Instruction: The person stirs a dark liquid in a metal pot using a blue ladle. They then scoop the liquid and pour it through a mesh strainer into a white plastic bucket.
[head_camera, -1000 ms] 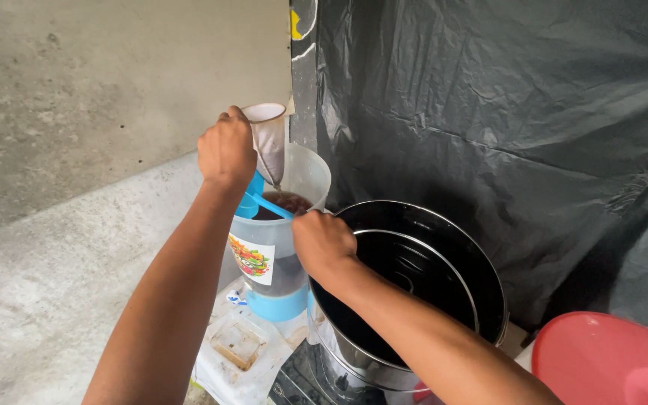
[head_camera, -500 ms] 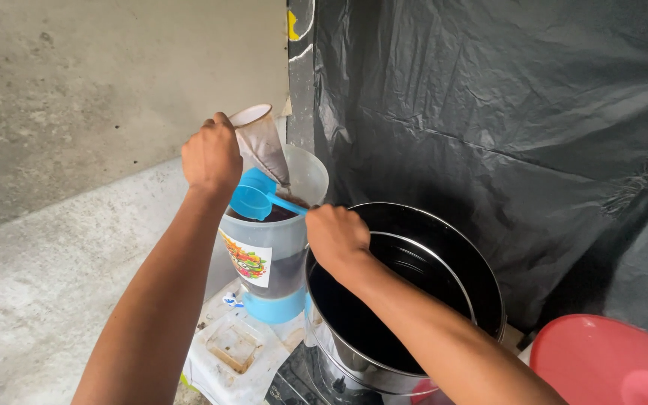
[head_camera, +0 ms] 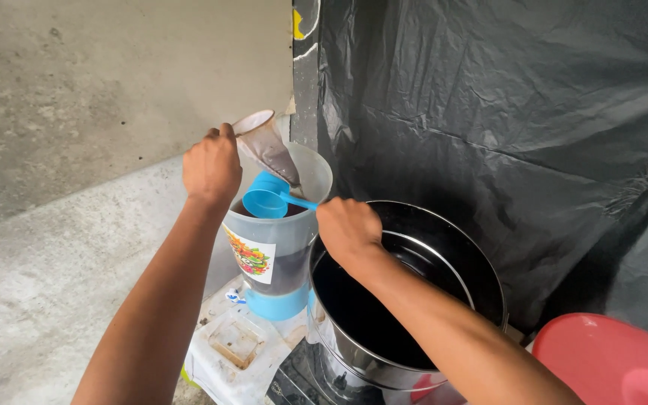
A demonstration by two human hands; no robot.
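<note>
My left hand [head_camera: 211, 166] holds a stained cloth strainer [head_camera: 265, 147] by its white ring, lifted and tilted over a clear plastic pitcher [head_camera: 277, 240]. The pitcher has a blue base, a colourful sticker and dark liquid inside. My right hand [head_camera: 349, 229] grips the handle of a small blue plastic scoop [head_camera: 266, 201], whose bowl sits above the pitcher's mouth just under the strainer. Right of the pitcher stands a large steel pot [head_camera: 414, 300] holding dark liquid, below my right forearm.
Black plastic sheeting [head_camera: 504, 112] hangs behind the pot. A red plastic tub [head_camera: 609, 364] sits at the lower right. A stained white square lid [head_camera: 235, 341] lies in front of the pitcher. Grey concrete floor [head_camera: 54, 247] spreads to the left.
My left hand has lifted and tilted the strainer further out of the pitcher. The blue scoop has come up to the pitcher's mouth, with my right hand shifted slightly right.
</note>
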